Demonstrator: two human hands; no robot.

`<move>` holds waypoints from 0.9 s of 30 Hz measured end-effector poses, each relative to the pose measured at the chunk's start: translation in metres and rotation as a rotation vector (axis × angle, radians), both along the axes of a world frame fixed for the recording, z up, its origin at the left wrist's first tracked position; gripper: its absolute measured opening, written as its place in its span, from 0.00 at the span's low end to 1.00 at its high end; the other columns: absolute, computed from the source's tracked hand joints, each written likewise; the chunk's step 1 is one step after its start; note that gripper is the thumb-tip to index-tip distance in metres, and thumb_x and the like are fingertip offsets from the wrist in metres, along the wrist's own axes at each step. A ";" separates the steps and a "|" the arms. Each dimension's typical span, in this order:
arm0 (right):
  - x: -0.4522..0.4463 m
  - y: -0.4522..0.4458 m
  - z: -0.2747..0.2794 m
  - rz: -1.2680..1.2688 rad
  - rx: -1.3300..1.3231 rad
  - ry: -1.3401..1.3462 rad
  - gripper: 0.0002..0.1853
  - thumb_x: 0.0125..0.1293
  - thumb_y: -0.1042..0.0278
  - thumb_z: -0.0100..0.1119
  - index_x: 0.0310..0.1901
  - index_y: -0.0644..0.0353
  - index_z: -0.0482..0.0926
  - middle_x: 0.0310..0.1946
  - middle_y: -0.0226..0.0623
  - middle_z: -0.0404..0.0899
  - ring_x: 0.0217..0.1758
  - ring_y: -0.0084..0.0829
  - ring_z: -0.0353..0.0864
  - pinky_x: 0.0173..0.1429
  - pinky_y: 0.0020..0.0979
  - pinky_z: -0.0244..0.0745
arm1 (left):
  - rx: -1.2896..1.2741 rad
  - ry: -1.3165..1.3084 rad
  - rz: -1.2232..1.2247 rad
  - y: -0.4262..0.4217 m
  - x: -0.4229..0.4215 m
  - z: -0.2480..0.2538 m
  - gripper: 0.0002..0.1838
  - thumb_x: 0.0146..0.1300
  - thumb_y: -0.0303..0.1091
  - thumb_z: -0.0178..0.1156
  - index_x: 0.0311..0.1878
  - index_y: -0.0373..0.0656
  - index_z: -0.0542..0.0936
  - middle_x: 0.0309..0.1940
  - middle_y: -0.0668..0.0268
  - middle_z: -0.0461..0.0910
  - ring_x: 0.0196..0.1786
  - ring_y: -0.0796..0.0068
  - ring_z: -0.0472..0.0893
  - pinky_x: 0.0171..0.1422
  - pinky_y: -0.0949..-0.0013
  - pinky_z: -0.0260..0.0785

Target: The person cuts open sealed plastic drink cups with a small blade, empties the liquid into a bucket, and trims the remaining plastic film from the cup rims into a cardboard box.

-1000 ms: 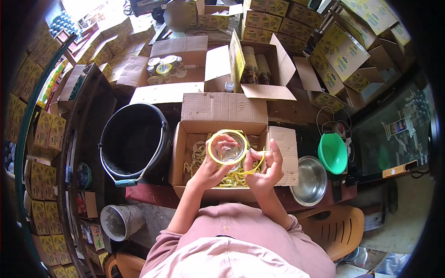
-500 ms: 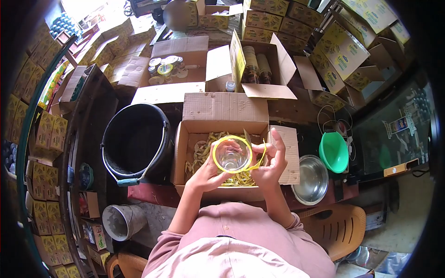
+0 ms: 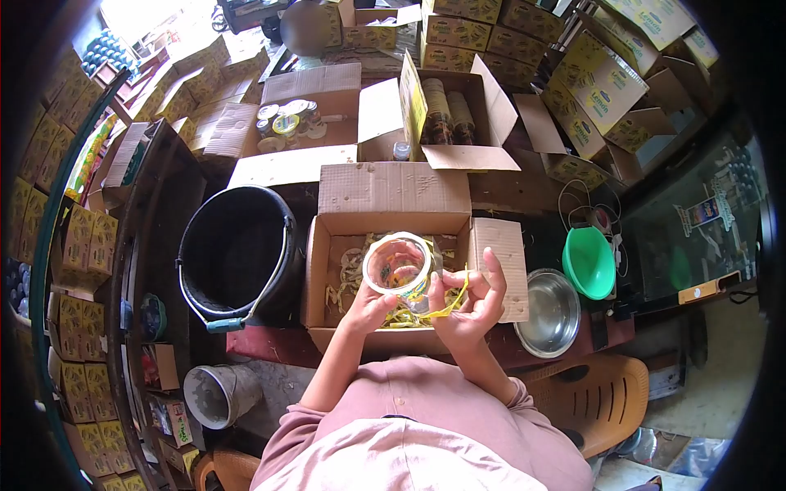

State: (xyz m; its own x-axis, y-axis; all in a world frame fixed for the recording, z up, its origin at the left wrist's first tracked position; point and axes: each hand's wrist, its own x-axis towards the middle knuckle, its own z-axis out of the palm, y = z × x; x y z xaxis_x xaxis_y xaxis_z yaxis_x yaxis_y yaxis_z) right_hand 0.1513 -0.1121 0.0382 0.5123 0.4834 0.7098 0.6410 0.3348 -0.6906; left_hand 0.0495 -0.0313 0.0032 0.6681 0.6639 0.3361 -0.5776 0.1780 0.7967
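Observation:
My left hand (image 3: 368, 311) is closed around a clear plastic jar (image 3: 386, 282), its open mouth with a pale rim tipped up at me. Beside it, my right hand (image 3: 468, 317) pinches a thin yellow plastic strip (image 3: 449, 310) between thumb and finger, with one finger raised. The strip loops past the fingertips towards the jar's side; whether it still touches the jar I cannot tell. Both hands are above an open cardboard box (image 3: 395, 188), where many curled yellow strips (image 3: 409, 317) lie on the bottom.
A black bucket (image 3: 190, 245) stands left of the box. On the right are a steel bowl (image 3: 547, 315) and a green bowl (image 3: 591, 262). Behind, one carton holds lidded jars (image 3: 286, 123), another stacked cups (image 3: 449, 110). A grey bucket (image 3: 214, 393) is at lower left.
The yellow band that ringed the jar's mouth has come off the rim, leaving it pale. My right hand has drawn slightly down with the strip, and the jar has tilted and shifted a little left.

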 end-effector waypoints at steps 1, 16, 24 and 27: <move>0.000 -0.001 -0.001 -0.003 -0.006 -0.004 0.37 0.47 0.83 0.61 0.59 0.72 0.53 0.21 0.33 0.74 0.26 0.21 0.76 0.37 0.18 0.69 | -0.001 0.021 0.010 0.000 0.000 0.001 0.41 0.49 0.50 0.62 0.61 0.41 0.56 0.53 0.59 0.63 0.57 0.67 0.64 0.61 0.62 0.57; -0.003 -0.007 0.005 -0.008 0.001 0.054 0.39 0.45 0.84 0.62 0.60 0.69 0.52 0.23 0.29 0.71 0.28 0.19 0.73 0.39 0.17 0.68 | -0.020 -0.001 -0.027 0.001 -0.004 0.001 0.42 0.47 0.50 0.62 0.61 0.40 0.56 0.53 0.59 0.63 0.57 0.68 0.65 0.62 0.62 0.56; -0.007 -0.006 -0.001 -0.017 0.006 -0.050 0.39 0.44 0.84 0.62 0.59 0.72 0.53 0.22 0.30 0.71 0.28 0.19 0.74 0.37 0.18 0.70 | 0.032 0.001 -0.030 0.000 -0.008 0.004 0.40 0.49 0.44 0.63 0.62 0.40 0.55 0.55 0.60 0.63 0.59 0.69 0.65 0.63 0.64 0.56; -0.008 -0.005 0.000 -0.028 0.001 -0.047 0.38 0.44 0.84 0.62 0.58 0.72 0.54 0.22 0.30 0.71 0.27 0.20 0.74 0.37 0.18 0.70 | 0.054 0.002 -0.021 0.000 -0.007 0.004 0.40 0.49 0.44 0.63 0.62 0.40 0.55 0.55 0.60 0.63 0.59 0.69 0.65 0.64 0.64 0.56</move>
State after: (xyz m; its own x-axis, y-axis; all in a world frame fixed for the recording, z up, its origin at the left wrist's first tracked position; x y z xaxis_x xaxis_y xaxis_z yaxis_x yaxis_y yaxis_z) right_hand 0.1437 -0.1175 0.0384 0.4920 0.4689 0.7335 0.6818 0.3165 -0.6596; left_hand 0.0424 -0.0316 0.0076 0.6821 0.6309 0.3697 -0.5728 0.1467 0.8064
